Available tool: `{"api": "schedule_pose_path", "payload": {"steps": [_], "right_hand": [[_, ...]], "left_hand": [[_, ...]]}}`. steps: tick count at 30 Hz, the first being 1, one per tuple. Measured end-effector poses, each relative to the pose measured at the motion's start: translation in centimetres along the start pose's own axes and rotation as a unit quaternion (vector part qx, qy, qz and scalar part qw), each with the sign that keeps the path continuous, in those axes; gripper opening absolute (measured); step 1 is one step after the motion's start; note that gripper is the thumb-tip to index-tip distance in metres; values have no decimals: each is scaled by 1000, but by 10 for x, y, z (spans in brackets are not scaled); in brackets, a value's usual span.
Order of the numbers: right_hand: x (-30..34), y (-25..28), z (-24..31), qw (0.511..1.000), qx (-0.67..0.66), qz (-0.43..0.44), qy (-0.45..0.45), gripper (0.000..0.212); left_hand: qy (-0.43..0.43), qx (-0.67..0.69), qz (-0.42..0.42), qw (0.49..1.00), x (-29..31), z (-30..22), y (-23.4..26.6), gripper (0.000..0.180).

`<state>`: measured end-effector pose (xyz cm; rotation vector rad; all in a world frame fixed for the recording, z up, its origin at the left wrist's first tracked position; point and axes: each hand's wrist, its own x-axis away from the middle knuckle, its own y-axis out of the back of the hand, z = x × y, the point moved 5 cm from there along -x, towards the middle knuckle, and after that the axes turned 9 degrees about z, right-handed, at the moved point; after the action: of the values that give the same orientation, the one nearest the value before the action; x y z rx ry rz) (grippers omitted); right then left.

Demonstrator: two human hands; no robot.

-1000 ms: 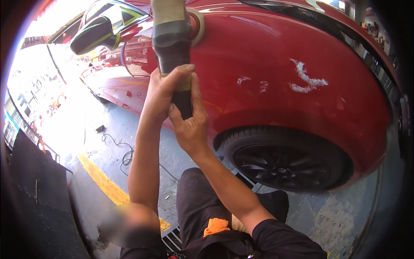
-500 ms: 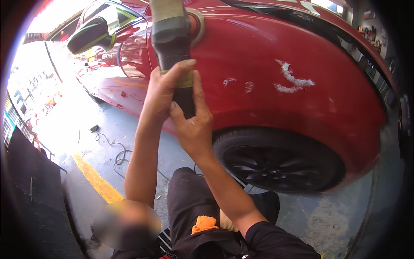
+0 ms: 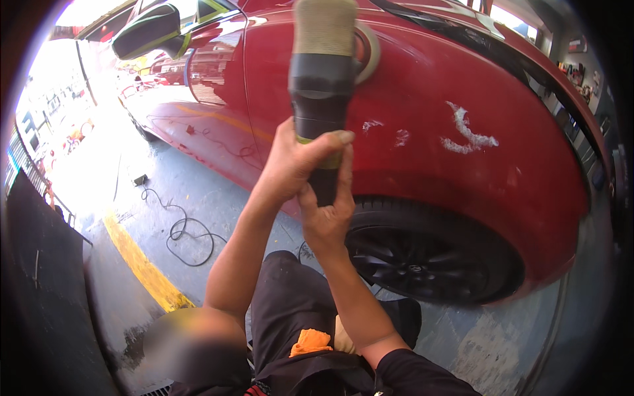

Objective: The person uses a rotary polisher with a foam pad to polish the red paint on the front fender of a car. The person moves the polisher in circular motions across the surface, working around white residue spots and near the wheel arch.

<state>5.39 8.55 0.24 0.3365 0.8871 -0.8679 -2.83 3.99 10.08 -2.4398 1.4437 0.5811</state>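
A black and tan power polisher (image 3: 321, 82) stands upright in the middle of the view, its round pad (image 3: 370, 56) against the front fender of a red car (image 3: 422, 86). My left hand (image 3: 297, 162) is wrapped round the polisher's handle, thumb lying across it. Just below, my right hand (image 3: 328, 221) grips the handle's lower end between thumb and fingers. White smears of compound (image 3: 467, 132) mark the fender to the right of the pad. Fainter dabs lie between the pad and the larger smear.
Below the fender is the black wheel (image 3: 429, 254), near my knees. A black cord (image 3: 191, 231) loops on the grey floor beside a yellow line (image 3: 142, 267). The wing mirror (image 3: 148, 33) juts out at upper left. An orange cloth (image 3: 310, 342) rests at my lap.
Both hands and the polisher have shifted right and slightly down in view, the pad still at the fender. The car's fender and the white smears also sit a little farther right and lower.
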Motion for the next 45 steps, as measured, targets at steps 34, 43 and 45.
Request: {"api": "schedule_pose_path", "payload": {"steps": [34,43,45], "right_hand": [[-117,-38,47,939,195,279,-39,75],[-9,4,5,836,379,395,-24,84],[1,8,5,825,368,422,-72,84]], "left_hand": [[-72,296,-176,936,-39,0,71,35],[-27,462,-213,861,53,150,26,48],[-11,462,-234,855,68,158,21,47]]}}
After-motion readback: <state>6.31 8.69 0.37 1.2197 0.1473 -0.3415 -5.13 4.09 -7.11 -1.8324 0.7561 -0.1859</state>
